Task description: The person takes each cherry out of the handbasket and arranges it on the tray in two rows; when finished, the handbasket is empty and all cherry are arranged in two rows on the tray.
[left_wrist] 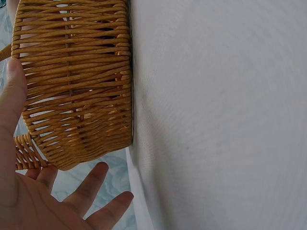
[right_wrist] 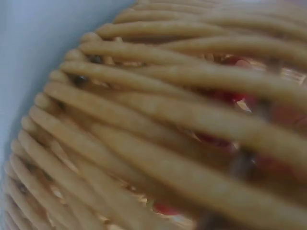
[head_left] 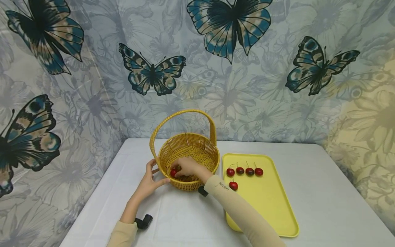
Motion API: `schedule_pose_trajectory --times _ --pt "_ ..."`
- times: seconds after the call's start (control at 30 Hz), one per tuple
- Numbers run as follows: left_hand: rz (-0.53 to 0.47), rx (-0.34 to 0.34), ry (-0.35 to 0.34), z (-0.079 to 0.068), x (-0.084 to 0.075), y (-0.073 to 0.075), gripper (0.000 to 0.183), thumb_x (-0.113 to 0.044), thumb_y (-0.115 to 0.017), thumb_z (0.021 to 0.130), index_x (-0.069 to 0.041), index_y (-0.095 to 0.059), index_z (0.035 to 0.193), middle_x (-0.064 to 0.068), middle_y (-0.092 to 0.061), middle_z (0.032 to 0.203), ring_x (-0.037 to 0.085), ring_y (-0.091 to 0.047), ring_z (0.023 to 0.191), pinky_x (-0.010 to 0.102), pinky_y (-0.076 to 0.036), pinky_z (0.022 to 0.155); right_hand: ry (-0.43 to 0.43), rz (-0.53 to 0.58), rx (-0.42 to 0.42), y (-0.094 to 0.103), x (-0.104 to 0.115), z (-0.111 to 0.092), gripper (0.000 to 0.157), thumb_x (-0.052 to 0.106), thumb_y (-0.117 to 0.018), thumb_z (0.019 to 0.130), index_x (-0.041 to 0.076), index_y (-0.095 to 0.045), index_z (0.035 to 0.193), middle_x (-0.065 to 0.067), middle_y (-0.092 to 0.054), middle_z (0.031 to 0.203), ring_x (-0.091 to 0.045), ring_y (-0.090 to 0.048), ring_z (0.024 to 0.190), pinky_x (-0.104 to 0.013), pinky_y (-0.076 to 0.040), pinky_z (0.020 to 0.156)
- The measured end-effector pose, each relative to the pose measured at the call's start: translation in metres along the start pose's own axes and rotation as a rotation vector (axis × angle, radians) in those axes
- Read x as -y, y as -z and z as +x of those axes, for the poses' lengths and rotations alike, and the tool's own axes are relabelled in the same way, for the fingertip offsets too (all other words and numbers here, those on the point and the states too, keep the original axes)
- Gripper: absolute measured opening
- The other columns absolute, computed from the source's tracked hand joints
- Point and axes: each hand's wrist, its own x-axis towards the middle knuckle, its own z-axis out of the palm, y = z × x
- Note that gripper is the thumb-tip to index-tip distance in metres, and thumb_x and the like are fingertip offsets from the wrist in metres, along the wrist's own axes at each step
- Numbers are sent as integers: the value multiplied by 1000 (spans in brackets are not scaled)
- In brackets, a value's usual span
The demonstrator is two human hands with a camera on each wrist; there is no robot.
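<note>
A round yellow-brown wicker basket (head_left: 188,187) with a tall arched handle stands on the table. My left hand (head_left: 147,185) holds its left side: the thumb presses near the rim and fingertips meet the foot of the handle, while the other fingers spread loose in the left wrist view. Over the front rim, my right hand (head_left: 186,167) reaches down into the basket, its bent fingers pinching a red cherry (head_left: 174,172) close to the inner left wall. Through the weave in the right wrist view, red cherries (right_wrist: 165,208) show as patches; the hand hides part of the basket floor.
Right of the basket lies a yellow tray (head_left: 262,206) bearing several dark red cherries (head_left: 240,170) with stems, near its far left corner. My right forearm crosses over the tray's near left part. A butterfly-patterned cloth (head_left: 228,103) hangs behind the white table (head_left: 179,223).
</note>
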Motion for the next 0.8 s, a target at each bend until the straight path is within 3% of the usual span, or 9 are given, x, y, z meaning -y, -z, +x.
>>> schedule_pose_trajectory --times 0.27,0.37,0.53,0.8 --pt "17 -1 15 0 -1 1 101 -35 -75 77 -16 -4 146 15 -13 151 41 -37 129 60 -32 102 44 26 -78 9 4 -12 33 25 -69 84 19 -65 116 6 -66 112 -13 -59 104 -53 -30 104" --pt "19 -3 4 0 0 2 101 -33 -75 77 -15 -4 146 16 -13 151 42 -38 128 60 -32 102 80 46 -108 11 5 -16 33 24 -68 85 18 -64 117 5 -66 112 -12 -61 99 -43 -38 100" --pt "23 -5 -8 0 0 1 101 -32 -76 77 -15 -4 146 16 -13 150 42 -38 128 59 -33 102 129 121 -135 14 7 -22 34 21 -67 87 10 -63 119 0 -65 113 -12 -63 93 -20 -50 79" --pt "18 -1 6 0 0 0 101 -34 -75 77 -15 -4 146 16 -13 150 43 -37 128 60 -32 102 185 218 -180 16 7 -33 34 12 -65 87 3 -60 120 -6 -64 115 -15 -62 96 -27 -53 83"
